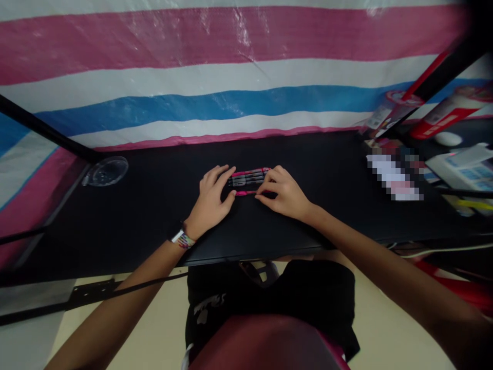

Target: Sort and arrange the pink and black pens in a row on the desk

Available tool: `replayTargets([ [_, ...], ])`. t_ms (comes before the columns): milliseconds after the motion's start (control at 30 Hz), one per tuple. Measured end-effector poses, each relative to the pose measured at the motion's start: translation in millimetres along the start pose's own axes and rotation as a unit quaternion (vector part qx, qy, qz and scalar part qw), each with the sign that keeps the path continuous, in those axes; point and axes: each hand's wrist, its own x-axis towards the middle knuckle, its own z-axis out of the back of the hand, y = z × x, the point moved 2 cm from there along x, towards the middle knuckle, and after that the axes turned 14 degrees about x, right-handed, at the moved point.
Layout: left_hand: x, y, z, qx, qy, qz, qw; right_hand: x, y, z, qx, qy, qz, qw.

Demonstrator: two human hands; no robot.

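Several pens [248, 179] lie side by side on the black table [154, 205], dark ones in the middle and pink ones at the far and near edges of the row. My left hand [213, 198] is at their left end, thumb and fingers spread apart, the thumb tip touching the near pink pen [241, 193]. At the right end my right hand [283, 192] has its fingers curled round the pens' ends, with the thumb and a finger at the near pink pen. The pens' right ends are partly hidden by my right fingers.
A clear round plastic lid [106, 171] lies at the table's left. On the right stand a clear container [393, 110] and a red and white canister [447, 113], near a white round object [448, 139] and papers. Striped sheeting [231, 103] hangs behind the table.
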Motion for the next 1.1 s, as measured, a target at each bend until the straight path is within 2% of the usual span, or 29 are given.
replayTargets([
  [133, -5.8, -20.0, 6.2, 0.051, 0.022, -0.087, 0.995, -0.4, -4.4, 3.0, 0.021, 0.026, 0.013, 0.999],
  [233, -7.8, -25.0, 7.3, 0.064, 0.028, -0.114, 0.991, -1.3, -5.3, 3.1, 0.073, 0.059, 0.016, 0.995],
  [300, -6.6, -25.0, 8.5, 0.047, 0.029, -0.115, 0.992, -0.8, -3.5, 4.4, 0.124, 0.043, 0.014, 0.991],
  [433, 7.2, -21.6, 13.5, -0.049, -0.002, -0.08, 0.996, 9.0, -1.4, 12.4, 0.221, -0.048, -0.053, 0.973],
  [567, 39.8, -12.7, 12.7, -0.124, -0.096, -0.014, 0.987, 32.5, -12.1, 19.8, 0.239, -0.129, -0.141, 0.952],
  [633, 58.5, -7.0, 7.6, -0.164, -0.145, 0.013, 0.976, 45.6, -24.1, 19.6, 0.285, -0.154, -0.197, 0.925],
  [700, 72.9, -1.3, 1.0, -0.19, -0.19, 0.044, 0.962, 55.7, -37.6, 17.4, 0.364, -0.181, -0.25, 0.879],
  [767, 80.8, 2.7, -6.3, -0.203, -0.189, 0.05, 0.959, 61.5, -48.6, 15.1, 0.439, -0.2, -0.269, 0.833],
  [867, 80.3, 7.6, -14.3, -0.207, -0.176, 0.046, 0.961, 61.3, -58.5, 13.5, 0.487, -0.207, -0.281, 0.8],
  [1100, 72.0, 12.4, -22.2, -0.174, -0.142, 0.038, 0.974, 50.9, -66.3, 13.4, 0.484, -0.187, -0.26, 0.814],
])
